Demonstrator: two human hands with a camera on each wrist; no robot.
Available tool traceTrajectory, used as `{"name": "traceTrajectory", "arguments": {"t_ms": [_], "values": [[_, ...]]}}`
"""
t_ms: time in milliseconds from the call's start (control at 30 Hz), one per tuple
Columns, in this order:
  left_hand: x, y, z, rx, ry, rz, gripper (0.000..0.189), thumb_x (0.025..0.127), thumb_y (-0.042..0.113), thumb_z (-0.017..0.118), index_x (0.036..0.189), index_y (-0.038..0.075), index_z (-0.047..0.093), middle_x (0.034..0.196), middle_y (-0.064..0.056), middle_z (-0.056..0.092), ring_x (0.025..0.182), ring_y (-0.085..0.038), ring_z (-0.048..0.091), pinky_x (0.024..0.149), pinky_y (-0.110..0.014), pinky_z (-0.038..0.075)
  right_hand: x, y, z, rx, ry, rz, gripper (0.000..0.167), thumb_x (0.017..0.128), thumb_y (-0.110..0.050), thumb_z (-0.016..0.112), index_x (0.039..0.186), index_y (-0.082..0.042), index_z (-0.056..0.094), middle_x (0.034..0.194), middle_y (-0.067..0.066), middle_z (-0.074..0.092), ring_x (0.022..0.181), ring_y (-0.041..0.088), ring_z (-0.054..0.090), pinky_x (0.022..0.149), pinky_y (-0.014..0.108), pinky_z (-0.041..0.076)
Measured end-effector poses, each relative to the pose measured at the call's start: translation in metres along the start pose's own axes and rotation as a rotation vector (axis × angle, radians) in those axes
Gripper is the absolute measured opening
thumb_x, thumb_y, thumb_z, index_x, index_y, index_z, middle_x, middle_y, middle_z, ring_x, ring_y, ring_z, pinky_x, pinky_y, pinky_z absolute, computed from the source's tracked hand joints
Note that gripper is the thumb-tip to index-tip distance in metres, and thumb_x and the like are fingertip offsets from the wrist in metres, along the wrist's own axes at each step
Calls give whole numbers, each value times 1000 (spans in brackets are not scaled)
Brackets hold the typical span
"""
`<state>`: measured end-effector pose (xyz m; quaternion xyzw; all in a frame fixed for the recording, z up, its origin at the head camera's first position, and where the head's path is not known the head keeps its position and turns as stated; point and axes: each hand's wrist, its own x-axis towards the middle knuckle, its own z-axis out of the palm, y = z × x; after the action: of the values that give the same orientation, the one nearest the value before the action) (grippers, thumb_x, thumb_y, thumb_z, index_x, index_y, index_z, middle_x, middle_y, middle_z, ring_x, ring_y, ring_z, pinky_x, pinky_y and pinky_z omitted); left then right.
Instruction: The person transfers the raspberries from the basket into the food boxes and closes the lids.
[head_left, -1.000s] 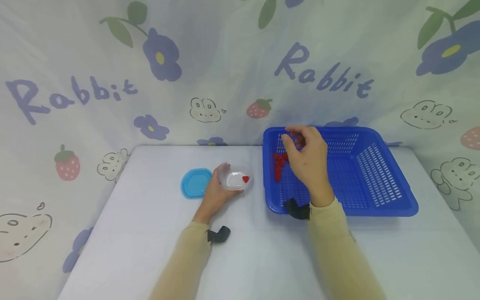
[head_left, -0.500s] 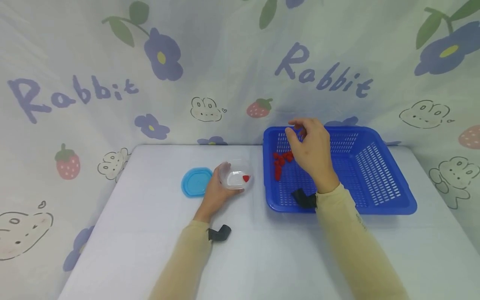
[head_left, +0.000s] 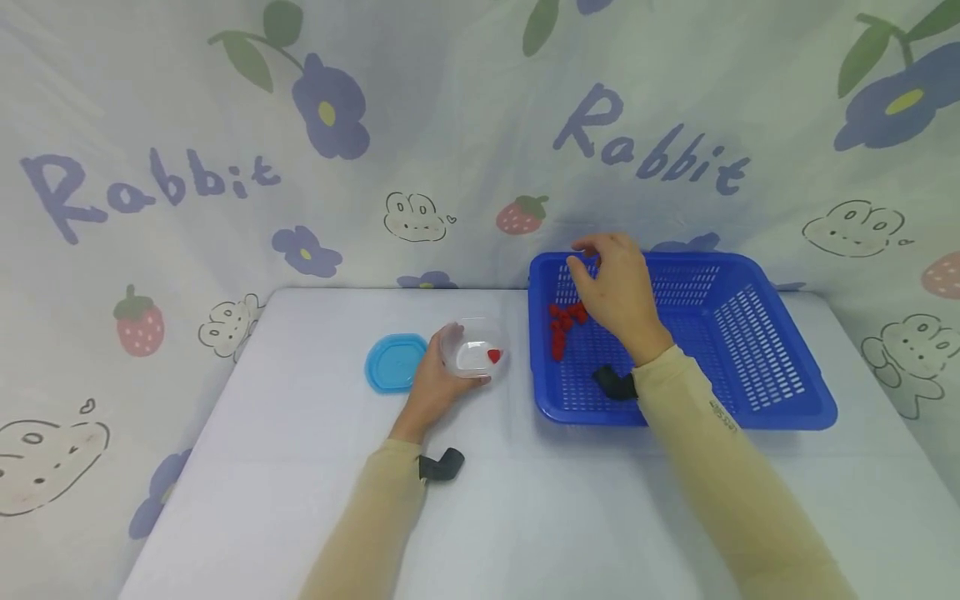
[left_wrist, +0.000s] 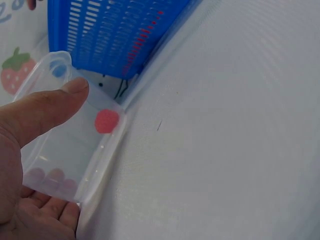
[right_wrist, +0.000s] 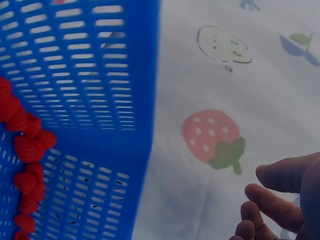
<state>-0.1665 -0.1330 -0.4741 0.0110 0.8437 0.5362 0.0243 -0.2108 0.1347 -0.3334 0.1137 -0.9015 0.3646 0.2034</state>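
Observation:
My left hand (head_left: 433,387) grips a clear plastic container (left_wrist: 75,145), its thumb on the near side and its fingers behind the wall. Inside lies one red raspberry (left_wrist: 106,121). Over the back left part of a blue plastic basket (head_left: 817,408) hovers my right hand (head_left: 621,293). In the right wrist view its fingers are loosely bent, the thumb stands apart from the index finger, and nothing shows between them. Several raspberries (right_wrist: 29,148) lie in a line inside the basket along its left side. Some are partly hidden by the right hand in the head view.
A light blue lid (head_left: 395,364) lies flat on the white table (head_left: 510,517), just left of the container. Behind the table hangs a patterned cloth (head_left: 450,100) with rabbits, flowers and strawberries. Each wrist wears a black camera mount (head_left: 442,465).
My right hand has risen and shifted slightly away from me over the basket, uncovering more raspberries. The left hand keeps its hold on the container.

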Motion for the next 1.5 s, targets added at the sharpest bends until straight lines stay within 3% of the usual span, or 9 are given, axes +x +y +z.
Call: {"name": "traceTrajectory", "arguments": {"t_ms": [400,600,833,1300,1500], "values": [[0,-1,0,3,-3,-6,99,75,21,90,154,13,32,155,-5,42,143,-28,36,117,-53,30,7,17,14,-77,-144,43,29,96,-17,63,115,4,70,111,21,65,105,37,59,90,52,49],[0,0,-1,-1,-4,-6,99,75,20,90,154,13,31,155,-5,42,144,-28,36,117,-53,30,14,21,18,-126,-248,57,30,97,-17,60,118,4,68,113,21,66,107,37,59,91,52,49],[1,-2,0,12,-2,-15,99,75,21,90,155,13,31,155,-6,42,144,-29,36,116,-54,31,19,27,23,-117,-417,142,35,98,-21,60,123,3,66,116,22,65,108,37,61,93,51,49],[1,-4,0,3,11,6,98,75,22,90,154,13,33,154,-4,44,143,-27,37,117,-51,31,25,45,37,-213,-571,144,38,96,-22,63,125,3,64,114,21,68,106,36,64,94,49,50],[0,-2,0,-14,11,14,98,74,20,91,153,12,34,153,-4,45,144,-25,36,119,-50,29,25,48,40,-285,-653,109,35,90,-12,66,121,3,67,117,21,69,110,38,63,97,51,49]]}}
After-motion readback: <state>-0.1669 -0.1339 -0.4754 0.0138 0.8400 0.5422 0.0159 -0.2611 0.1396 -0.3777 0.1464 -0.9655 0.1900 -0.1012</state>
